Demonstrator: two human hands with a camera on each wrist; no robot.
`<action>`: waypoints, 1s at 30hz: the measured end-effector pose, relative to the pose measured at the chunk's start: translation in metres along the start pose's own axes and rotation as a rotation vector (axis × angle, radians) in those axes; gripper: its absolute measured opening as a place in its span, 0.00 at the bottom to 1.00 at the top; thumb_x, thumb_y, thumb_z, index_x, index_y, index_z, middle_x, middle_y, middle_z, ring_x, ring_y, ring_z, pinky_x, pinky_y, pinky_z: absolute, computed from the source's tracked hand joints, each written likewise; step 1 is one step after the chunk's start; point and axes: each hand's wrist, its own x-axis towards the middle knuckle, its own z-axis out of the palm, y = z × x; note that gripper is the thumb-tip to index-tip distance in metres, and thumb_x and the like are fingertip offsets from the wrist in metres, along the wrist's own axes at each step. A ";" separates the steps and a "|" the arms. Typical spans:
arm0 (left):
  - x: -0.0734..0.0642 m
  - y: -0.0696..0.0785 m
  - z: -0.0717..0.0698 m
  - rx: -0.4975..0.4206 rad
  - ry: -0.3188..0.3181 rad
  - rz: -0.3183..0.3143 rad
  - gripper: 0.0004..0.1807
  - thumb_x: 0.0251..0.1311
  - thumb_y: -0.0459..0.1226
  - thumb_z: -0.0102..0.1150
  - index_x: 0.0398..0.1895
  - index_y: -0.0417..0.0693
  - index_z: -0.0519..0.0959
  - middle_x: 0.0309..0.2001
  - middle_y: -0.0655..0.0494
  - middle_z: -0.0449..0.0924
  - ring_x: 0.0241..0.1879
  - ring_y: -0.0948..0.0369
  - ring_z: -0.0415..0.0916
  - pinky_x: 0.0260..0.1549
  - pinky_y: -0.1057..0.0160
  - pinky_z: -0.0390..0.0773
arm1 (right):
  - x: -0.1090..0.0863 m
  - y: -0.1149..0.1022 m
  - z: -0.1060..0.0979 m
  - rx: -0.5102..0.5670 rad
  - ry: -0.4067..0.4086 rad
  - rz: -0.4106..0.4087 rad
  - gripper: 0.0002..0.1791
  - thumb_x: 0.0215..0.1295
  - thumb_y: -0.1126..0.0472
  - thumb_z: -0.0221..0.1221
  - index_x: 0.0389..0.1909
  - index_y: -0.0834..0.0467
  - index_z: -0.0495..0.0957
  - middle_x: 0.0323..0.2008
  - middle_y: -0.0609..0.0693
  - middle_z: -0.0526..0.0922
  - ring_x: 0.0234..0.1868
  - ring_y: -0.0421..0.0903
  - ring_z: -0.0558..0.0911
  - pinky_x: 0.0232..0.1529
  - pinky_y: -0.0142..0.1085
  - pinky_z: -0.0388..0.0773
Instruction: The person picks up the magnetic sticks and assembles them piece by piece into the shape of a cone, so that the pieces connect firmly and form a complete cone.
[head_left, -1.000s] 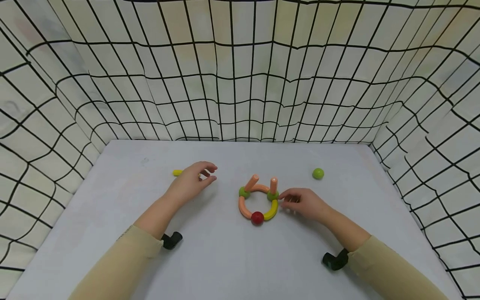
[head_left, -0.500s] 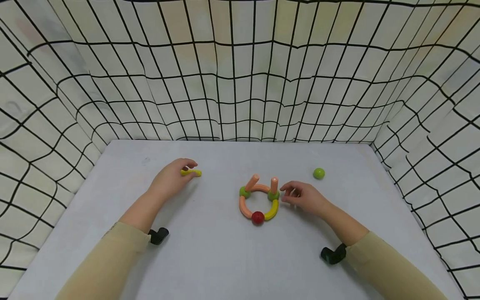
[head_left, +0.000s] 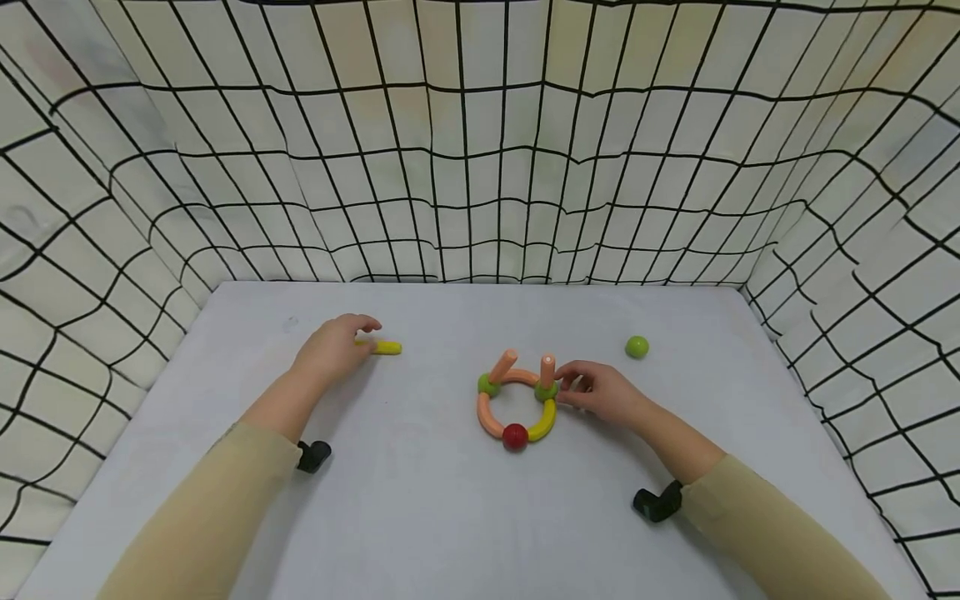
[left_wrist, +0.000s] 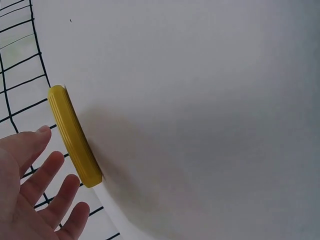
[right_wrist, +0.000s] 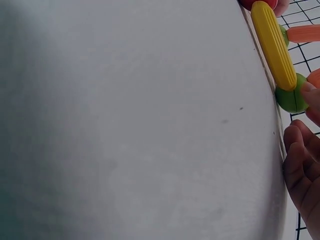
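A ridged yellow toy rod lies on the left of the white table. My left hand is beside its left end; in the left wrist view the spread fingers are right at the rod, not curled around it. A ring of curved rods lies at the centre, joined by a red ball and two green balls. Two salmon rods rise from the green balls. My right hand, loosely bent, has its fingertips at the right green ball; the thumb overlaps that ball in the right wrist view.
A loose light-green ball lies at the back right of the table. Black netting over pale walls encloses the back and sides. A black wrist-worn device juts from each sleeve.
My left hand has moved left, and more of the yellow rod shows to its right. My right hand drew back slightly from the ring, then returned to the right green ball.
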 end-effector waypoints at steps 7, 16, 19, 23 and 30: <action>0.006 -0.001 0.004 0.050 -0.036 -0.021 0.20 0.69 0.37 0.55 0.63 0.49 0.75 0.63 0.42 0.73 0.64 0.41 0.67 0.59 0.39 0.67 | 0.001 -0.001 0.000 0.002 0.003 0.004 0.14 0.64 0.58 0.67 0.49 0.52 0.80 0.39 0.47 0.80 0.35 0.46 0.77 0.33 0.37 0.77; 0.006 0.002 0.008 0.089 -0.028 -0.037 0.17 0.68 0.34 0.57 0.59 0.46 0.79 0.58 0.41 0.77 0.55 0.44 0.73 0.54 0.41 0.70 | 0.002 0.001 0.001 0.006 0.019 0.008 0.11 0.63 0.58 0.67 0.45 0.52 0.80 0.38 0.47 0.80 0.35 0.47 0.76 0.33 0.37 0.76; 0.006 0.003 0.008 0.111 -0.024 -0.028 0.17 0.68 0.35 0.58 0.58 0.46 0.79 0.56 0.41 0.78 0.52 0.44 0.74 0.53 0.41 0.71 | 0.002 0.001 0.001 0.002 0.025 0.013 0.11 0.63 0.58 0.68 0.44 0.52 0.79 0.37 0.47 0.80 0.35 0.47 0.75 0.32 0.37 0.75; 0.006 0.004 0.009 0.139 -0.018 -0.012 0.17 0.67 0.35 0.59 0.58 0.46 0.80 0.55 0.41 0.79 0.52 0.44 0.75 0.52 0.41 0.72 | 0.003 0.002 0.001 -0.009 0.033 0.017 0.10 0.63 0.58 0.68 0.43 0.52 0.79 0.36 0.47 0.79 0.35 0.47 0.75 0.32 0.37 0.75; 0.004 0.007 0.011 0.134 -0.043 -0.011 0.19 0.67 0.36 0.59 0.61 0.45 0.79 0.55 0.42 0.79 0.52 0.44 0.75 0.53 0.41 0.72 | 0.002 0.002 0.001 -0.009 0.036 0.021 0.10 0.63 0.58 0.67 0.43 0.52 0.79 0.37 0.47 0.80 0.34 0.46 0.75 0.31 0.37 0.75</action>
